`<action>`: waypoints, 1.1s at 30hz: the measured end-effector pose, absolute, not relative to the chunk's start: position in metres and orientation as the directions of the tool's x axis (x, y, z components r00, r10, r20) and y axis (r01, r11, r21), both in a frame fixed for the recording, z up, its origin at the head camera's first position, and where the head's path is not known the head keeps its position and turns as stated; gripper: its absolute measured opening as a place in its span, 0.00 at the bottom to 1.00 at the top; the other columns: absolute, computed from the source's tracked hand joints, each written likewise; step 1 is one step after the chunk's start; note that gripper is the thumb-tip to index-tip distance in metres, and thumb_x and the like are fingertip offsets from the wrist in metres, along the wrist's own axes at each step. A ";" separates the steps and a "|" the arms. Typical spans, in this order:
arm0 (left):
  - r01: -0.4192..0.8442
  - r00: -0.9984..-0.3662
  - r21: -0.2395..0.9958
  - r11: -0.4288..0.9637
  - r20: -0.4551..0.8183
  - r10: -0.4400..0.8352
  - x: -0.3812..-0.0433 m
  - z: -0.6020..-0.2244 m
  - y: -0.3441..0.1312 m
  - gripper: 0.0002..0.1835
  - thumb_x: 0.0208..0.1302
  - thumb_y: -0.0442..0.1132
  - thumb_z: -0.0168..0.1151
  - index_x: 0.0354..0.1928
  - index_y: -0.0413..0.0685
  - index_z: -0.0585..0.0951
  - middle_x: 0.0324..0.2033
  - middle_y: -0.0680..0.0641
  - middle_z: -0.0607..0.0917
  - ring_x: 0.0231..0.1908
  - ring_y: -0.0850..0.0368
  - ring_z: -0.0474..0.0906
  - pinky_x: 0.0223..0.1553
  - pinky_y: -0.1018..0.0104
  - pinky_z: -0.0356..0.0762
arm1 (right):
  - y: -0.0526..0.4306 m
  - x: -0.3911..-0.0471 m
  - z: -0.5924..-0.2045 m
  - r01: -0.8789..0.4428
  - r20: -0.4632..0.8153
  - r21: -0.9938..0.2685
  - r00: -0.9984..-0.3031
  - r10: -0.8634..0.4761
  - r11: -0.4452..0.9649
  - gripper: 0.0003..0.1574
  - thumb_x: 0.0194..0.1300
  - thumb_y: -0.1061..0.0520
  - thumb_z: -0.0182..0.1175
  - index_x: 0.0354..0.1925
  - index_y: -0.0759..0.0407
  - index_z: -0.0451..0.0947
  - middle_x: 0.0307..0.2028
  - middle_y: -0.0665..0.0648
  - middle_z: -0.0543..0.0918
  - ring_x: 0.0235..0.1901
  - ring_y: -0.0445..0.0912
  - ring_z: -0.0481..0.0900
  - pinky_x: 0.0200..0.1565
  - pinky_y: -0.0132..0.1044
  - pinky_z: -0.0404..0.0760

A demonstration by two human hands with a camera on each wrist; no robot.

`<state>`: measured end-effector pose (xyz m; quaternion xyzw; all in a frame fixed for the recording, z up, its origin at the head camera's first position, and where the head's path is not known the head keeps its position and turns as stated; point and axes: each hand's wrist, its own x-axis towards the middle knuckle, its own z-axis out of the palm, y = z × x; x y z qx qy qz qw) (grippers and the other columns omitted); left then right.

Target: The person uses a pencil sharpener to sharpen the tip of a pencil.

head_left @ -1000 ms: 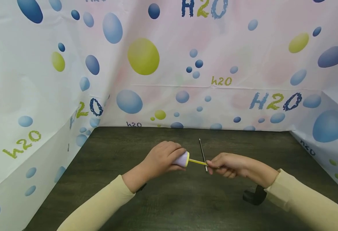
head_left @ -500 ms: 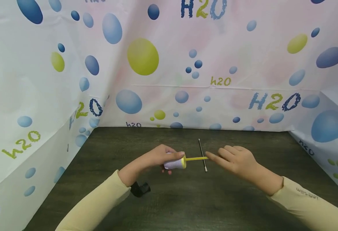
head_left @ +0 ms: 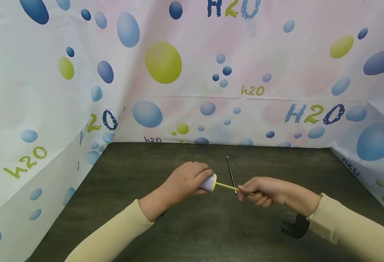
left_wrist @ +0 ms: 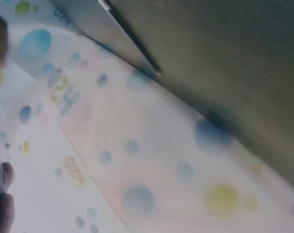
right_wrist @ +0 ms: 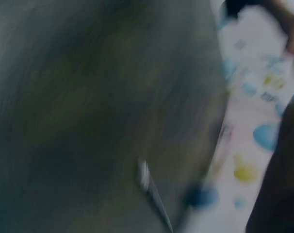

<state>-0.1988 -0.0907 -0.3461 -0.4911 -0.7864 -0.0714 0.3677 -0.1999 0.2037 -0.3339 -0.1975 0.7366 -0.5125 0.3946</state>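
Note:
My left hand (head_left: 187, 182) grips a lilac cylinder with a yellow rim, which looks like a pencil sharpener (head_left: 207, 183), from above. A thin yellow pencil (head_left: 225, 186) runs out of its rimmed end to the right. My right hand (head_left: 262, 191) pinches the pencil's other end between thumb and fingers, and the pencil's tip is hidden inside the sharpener. Just beyond lies a dark pencil (head_left: 231, 171) on the table, its near end passing behind the yellow one. The left wrist view shows that dark pencil (left_wrist: 130, 39) too; the right wrist view catches its white end (right_wrist: 144, 174).
The dark wooden table (head_left: 192, 233) ends at a white sheet (head_left: 261, 47) printed with blue and green dots, which stands behind and along both sides. A black wrist camera (head_left: 295, 226) sits under the right wrist.
Both hands have turned about the pencil's line. The left has rolled over the sharpener again, as a second ago; the right, extended half a second ago, pinches the pencil again from a lower position.

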 end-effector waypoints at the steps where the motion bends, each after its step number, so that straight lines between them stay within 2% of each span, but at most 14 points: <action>1: 0.827 -0.209 -0.277 0.489 0.657 0.725 -0.199 -0.347 -0.090 0.36 0.43 0.58 0.83 0.48 0.43 0.80 0.42 0.49 0.85 0.42 0.56 0.84 0.45 0.64 0.84 | 0.206 -0.203 -0.333 0.216 -0.446 -0.892 -0.556 -0.701 0.397 0.23 0.83 0.49 0.45 0.40 0.60 0.82 0.14 0.42 0.59 0.12 0.34 0.47 0.19 0.34 0.46; 2: 0.832 -0.209 -0.271 0.485 0.656 0.726 -0.199 -0.347 -0.089 0.36 0.44 0.58 0.83 0.48 0.43 0.80 0.42 0.49 0.85 0.42 0.56 0.84 0.45 0.64 0.84 | 0.208 -0.204 -0.333 0.242 -0.475 -0.878 -0.531 -0.702 0.412 0.24 0.83 0.48 0.44 0.42 0.59 0.82 0.14 0.41 0.59 0.12 0.34 0.48 0.19 0.34 0.46; 4: 0.839 -0.311 -0.165 0.519 0.637 0.706 -0.197 -0.346 -0.088 0.35 0.45 0.59 0.82 0.49 0.44 0.81 0.42 0.50 0.86 0.40 0.57 0.84 0.42 0.65 0.84 | 0.209 -0.206 -0.333 0.088 -0.393 -0.900 -0.588 -0.707 0.427 0.26 0.83 0.48 0.45 0.44 0.63 0.83 0.14 0.42 0.62 0.12 0.34 0.51 0.18 0.32 0.51; 7: 0.760 -0.610 0.152 0.633 0.503 0.612 -0.196 -0.343 -0.087 0.32 0.50 0.58 0.80 0.52 0.46 0.83 0.43 0.50 0.87 0.36 0.58 0.83 0.35 0.67 0.80 | 0.208 -0.201 -0.332 -0.327 -0.101 -0.802 -0.749 -0.655 0.499 0.29 0.81 0.43 0.48 0.52 0.64 0.84 0.16 0.42 0.65 0.14 0.33 0.55 0.19 0.31 0.59; 9: 0.625 -0.780 0.397 0.672 0.343 0.524 -0.197 -0.340 -0.086 0.29 0.55 0.56 0.78 0.54 0.46 0.84 0.44 0.48 0.88 0.34 0.58 0.81 0.32 0.67 0.78 | 0.207 -0.197 -0.334 -0.646 0.211 -0.541 -0.724 -0.657 0.538 0.32 0.81 0.39 0.46 0.51 0.61 0.85 0.18 0.43 0.72 0.16 0.33 0.62 0.20 0.30 0.64; 11: 0.446 -0.880 0.599 0.665 0.158 0.448 -0.199 -0.337 -0.087 0.26 0.60 0.54 0.75 0.55 0.45 0.85 0.43 0.46 0.88 0.34 0.58 0.80 0.31 0.68 0.77 | 0.206 -0.196 -0.336 -0.820 0.495 -0.161 -0.549 -0.673 0.549 0.31 0.80 0.38 0.46 0.51 0.58 0.85 0.21 0.44 0.74 0.17 0.34 0.65 0.20 0.29 0.66; 13: 0.287 -0.906 0.731 0.619 -0.003 0.424 -0.203 -0.333 -0.088 0.24 0.64 0.52 0.71 0.55 0.42 0.85 0.42 0.43 0.88 0.33 0.57 0.81 0.31 0.68 0.78 | 0.205 -0.197 -0.338 -0.813 0.683 0.214 -0.272 -0.678 0.541 0.28 0.82 0.41 0.44 0.47 0.57 0.85 0.24 0.47 0.77 0.19 0.37 0.68 0.20 0.29 0.66; 16: 0.127 -0.865 0.827 0.548 -0.177 0.469 -0.207 -0.329 -0.091 0.23 0.70 0.53 0.64 0.51 0.39 0.86 0.35 0.44 0.87 0.29 0.59 0.82 0.30 0.69 0.79 | 0.202 -0.199 -0.337 -0.709 0.731 0.506 0.052 -0.680 0.491 0.20 0.83 0.55 0.45 0.56 0.59 0.82 0.23 0.51 0.73 0.19 0.42 0.63 0.19 0.30 0.61; 19: 0.054 -0.809 0.859 0.509 -0.261 0.526 -0.207 -0.326 -0.092 0.24 0.71 0.55 0.61 0.46 0.38 0.87 0.30 0.47 0.85 0.25 0.59 0.83 0.29 0.68 0.78 | 0.200 -0.196 -0.335 -0.660 0.723 0.591 0.178 -0.668 0.463 0.20 0.82 0.61 0.46 0.60 0.60 0.80 0.22 0.52 0.71 0.17 0.42 0.62 0.17 0.30 0.57; 21: 0.050 -0.795 0.864 0.502 -0.270 0.544 -0.205 -0.325 -0.091 0.23 0.71 0.55 0.61 0.44 0.39 0.87 0.29 0.47 0.85 0.24 0.59 0.82 0.30 0.68 0.79 | 0.199 -0.195 -0.336 -0.659 0.731 0.593 0.200 -0.652 0.463 0.18 0.81 0.58 0.48 0.57 0.60 0.83 0.20 0.52 0.71 0.15 0.42 0.63 0.16 0.30 0.59; 25: 0.136 -0.852 0.843 0.521 -0.169 0.495 -0.198 -0.329 -0.085 0.22 0.67 0.51 0.67 0.49 0.38 0.86 0.35 0.43 0.87 0.27 0.59 0.81 0.30 0.66 0.81 | 0.198 -0.197 -0.343 -0.721 0.779 0.483 0.096 -0.620 0.496 0.25 0.82 0.49 0.48 0.33 0.56 0.85 0.17 0.49 0.72 0.12 0.40 0.65 0.14 0.30 0.64; 28: 0.396 -0.871 0.719 0.571 0.096 0.483 -0.193 -0.334 -0.083 0.25 0.60 0.52 0.75 0.52 0.40 0.86 0.40 0.44 0.89 0.31 0.61 0.79 0.31 0.70 0.78 | 0.198 -0.195 -0.345 -0.793 0.776 0.284 -0.140 -0.615 0.539 0.32 0.82 0.42 0.44 0.31 0.54 0.87 0.16 0.45 0.77 0.12 0.36 0.68 0.14 0.27 0.62; 30: 0.641 -0.766 0.490 0.591 0.365 0.528 -0.191 -0.338 -0.084 0.29 0.53 0.54 0.79 0.51 0.42 0.85 0.41 0.47 0.90 0.33 0.60 0.82 0.31 0.71 0.78 | 0.199 -0.191 -0.342 -0.833 0.681 0.028 -0.389 -0.620 0.553 0.31 0.81 0.40 0.47 0.34 0.54 0.89 0.18 0.43 0.82 0.12 0.32 0.67 0.15 0.26 0.62; 33: 0.820 -0.437 0.035 0.571 0.683 0.585 -0.194 -0.341 -0.086 0.34 0.43 0.56 0.84 0.48 0.43 0.85 0.41 0.49 0.90 0.38 0.58 0.86 0.38 0.69 0.84 | 0.202 -0.190 -0.334 -0.701 0.342 -0.494 -0.701 -0.626 0.515 0.26 0.79 0.43 0.52 0.41 0.59 0.89 0.24 0.45 0.87 0.19 0.26 0.69 0.21 0.26 0.67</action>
